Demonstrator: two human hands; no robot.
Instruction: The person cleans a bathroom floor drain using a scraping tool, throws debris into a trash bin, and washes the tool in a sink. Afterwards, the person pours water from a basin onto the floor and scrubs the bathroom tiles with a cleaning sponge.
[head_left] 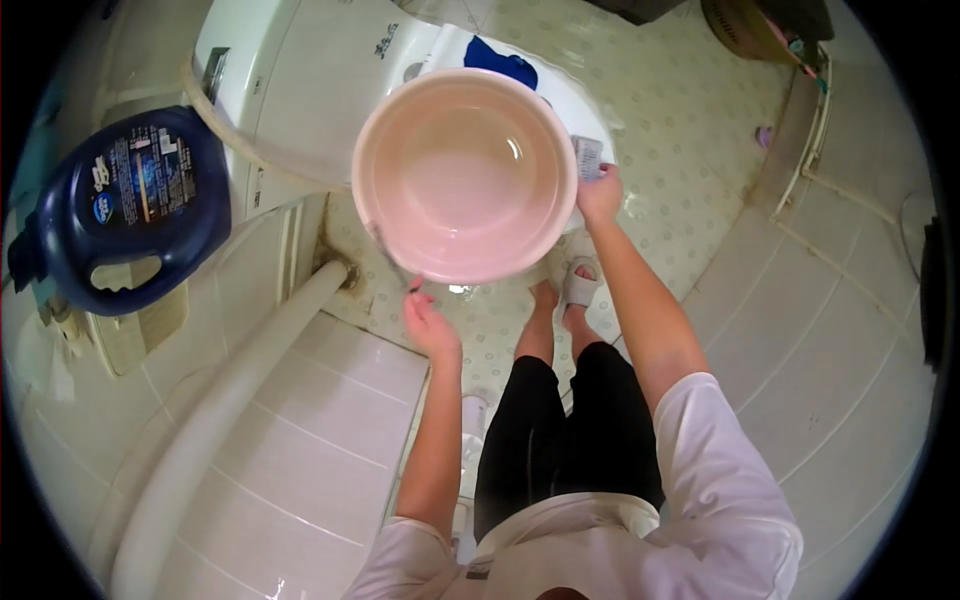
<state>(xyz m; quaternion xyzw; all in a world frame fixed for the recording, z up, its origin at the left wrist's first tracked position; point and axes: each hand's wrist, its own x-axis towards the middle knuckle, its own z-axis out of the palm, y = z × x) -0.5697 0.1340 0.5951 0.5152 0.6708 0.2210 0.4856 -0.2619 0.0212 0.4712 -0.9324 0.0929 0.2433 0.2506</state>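
Round, pale-pink plastic basin (pixel 460 175) is located before the person, overlapping the glossy white fixture (pixel 325 85) in view. Right hand (pixel 600 195) grasps its right side; left hand (pixel 431 325) is at the near rim, its grip indeterminable.

Indoor light of moderate brightness, slightly warm; the source lies outside the field. Small, hard highlights mark the water (pixel 455 160) in the basin (pixel 548 180), and a further glint lies just beyond its near rim. The bottle (pixel 135 205) bears a softer sheen. The shirt (pixel 730 470) is pale and well lit, whereas the dark trousers (pixel 525 425) lose most fold detail. Barrel distortion bows the tile joints of the wall (pixel 850 270); a black vignette hides the corners. The left hand (pixel 432 325) is slightly blurred, and fine print on the label (pixel 587 157) is illegible.
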